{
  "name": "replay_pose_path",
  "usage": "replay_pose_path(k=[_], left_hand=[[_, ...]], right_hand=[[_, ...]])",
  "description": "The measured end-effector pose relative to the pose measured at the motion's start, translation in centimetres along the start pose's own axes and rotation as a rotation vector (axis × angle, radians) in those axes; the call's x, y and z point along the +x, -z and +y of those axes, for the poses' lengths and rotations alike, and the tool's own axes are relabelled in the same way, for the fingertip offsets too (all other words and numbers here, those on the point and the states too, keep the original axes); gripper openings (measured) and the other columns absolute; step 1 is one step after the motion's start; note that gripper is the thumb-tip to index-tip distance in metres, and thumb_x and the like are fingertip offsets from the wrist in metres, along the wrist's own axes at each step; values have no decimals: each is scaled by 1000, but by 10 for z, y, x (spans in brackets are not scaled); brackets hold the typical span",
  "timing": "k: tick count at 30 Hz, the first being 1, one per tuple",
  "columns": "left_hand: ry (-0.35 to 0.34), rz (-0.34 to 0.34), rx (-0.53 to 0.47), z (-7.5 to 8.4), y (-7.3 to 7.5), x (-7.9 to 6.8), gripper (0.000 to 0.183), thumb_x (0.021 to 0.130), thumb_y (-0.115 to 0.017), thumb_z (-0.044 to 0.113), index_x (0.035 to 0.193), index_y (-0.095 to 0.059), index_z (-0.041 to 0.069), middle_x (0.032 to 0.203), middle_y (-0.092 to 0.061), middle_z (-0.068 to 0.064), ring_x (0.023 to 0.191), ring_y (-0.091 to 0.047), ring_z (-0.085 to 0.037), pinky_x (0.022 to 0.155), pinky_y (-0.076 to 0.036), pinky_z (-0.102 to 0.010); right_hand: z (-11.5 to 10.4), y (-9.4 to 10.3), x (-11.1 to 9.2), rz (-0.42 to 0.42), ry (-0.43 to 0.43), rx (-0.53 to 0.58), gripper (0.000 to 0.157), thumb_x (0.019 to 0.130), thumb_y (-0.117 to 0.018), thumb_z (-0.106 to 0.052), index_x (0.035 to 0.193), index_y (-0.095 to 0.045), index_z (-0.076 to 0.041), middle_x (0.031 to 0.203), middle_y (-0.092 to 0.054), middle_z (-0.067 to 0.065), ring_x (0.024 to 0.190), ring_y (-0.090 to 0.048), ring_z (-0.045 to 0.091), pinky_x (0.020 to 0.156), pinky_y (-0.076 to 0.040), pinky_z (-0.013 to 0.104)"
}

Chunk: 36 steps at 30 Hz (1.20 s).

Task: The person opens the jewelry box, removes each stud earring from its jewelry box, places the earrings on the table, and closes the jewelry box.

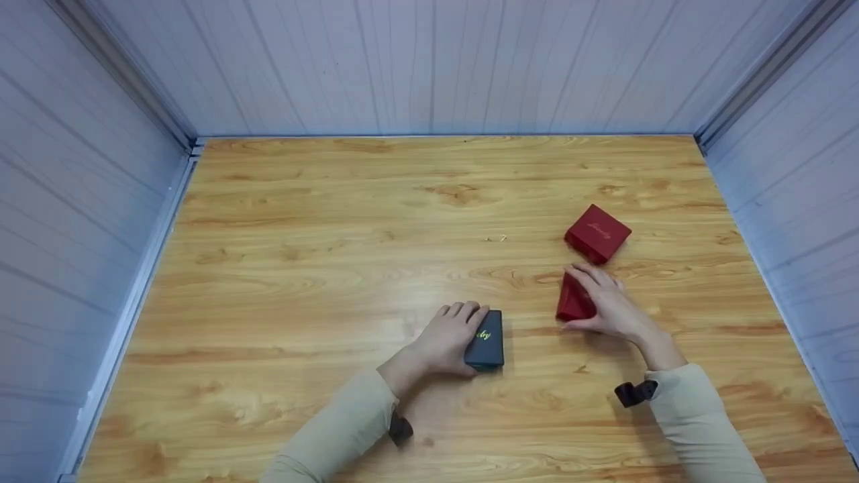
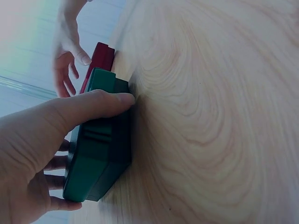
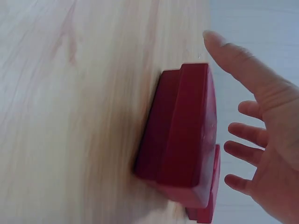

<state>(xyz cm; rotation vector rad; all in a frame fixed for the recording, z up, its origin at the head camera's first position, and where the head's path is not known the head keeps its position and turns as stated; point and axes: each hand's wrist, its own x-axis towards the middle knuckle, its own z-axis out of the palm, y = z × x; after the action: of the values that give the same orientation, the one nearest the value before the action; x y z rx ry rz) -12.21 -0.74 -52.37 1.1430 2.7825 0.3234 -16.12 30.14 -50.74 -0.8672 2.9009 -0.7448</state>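
A dark green box (image 1: 491, 343) with gold lettering on its lid sits on the wooden table. My left hand (image 1: 449, 340) grips it, the thumb along its near side and the fingers round the far side, as the left wrist view (image 2: 88, 161) also shows. To the right lies a red box (image 1: 572, 300), its lid wider than its base. Over it spreads my right hand (image 1: 609, 305), fingers and thumb apart; in the right wrist view the hand (image 3: 275, 135) stands off the box's lid with nothing between its fingers.
A second red box (image 1: 599, 233) with gold lettering lies just beyond my right hand. Tiny gold-coloured bits (image 1: 502, 238) lie near the middle of the table (image 1: 302, 268). Pale panelled walls (image 1: 429, 67) enclose the back and both sides.
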Motion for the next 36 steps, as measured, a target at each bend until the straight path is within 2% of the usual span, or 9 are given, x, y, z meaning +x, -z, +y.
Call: replay_pose_path(k=[18,36], left_hand=[[8,-26,46,2,-4,3,106,53,-73,50,136,-27,1,126,-36,-13,107,-39,-27,86,-36,-40],[0,-9,58,4,-3,2,106,54,-73,49,135,-27,-1,127,-36,-14,106,-38,-28,85,-37,-41]], right_hand=[[19,-2,-7,-57,-101,2,101,54,-82,-39,134,-32,-2,132,-32,23,118,-28,40,89,-17,60],[22,-6,-7,-43,-117,29,90,60,-81,-29,133,-34,-3,131,-33,22,116,-29,40,88,-16,56]])
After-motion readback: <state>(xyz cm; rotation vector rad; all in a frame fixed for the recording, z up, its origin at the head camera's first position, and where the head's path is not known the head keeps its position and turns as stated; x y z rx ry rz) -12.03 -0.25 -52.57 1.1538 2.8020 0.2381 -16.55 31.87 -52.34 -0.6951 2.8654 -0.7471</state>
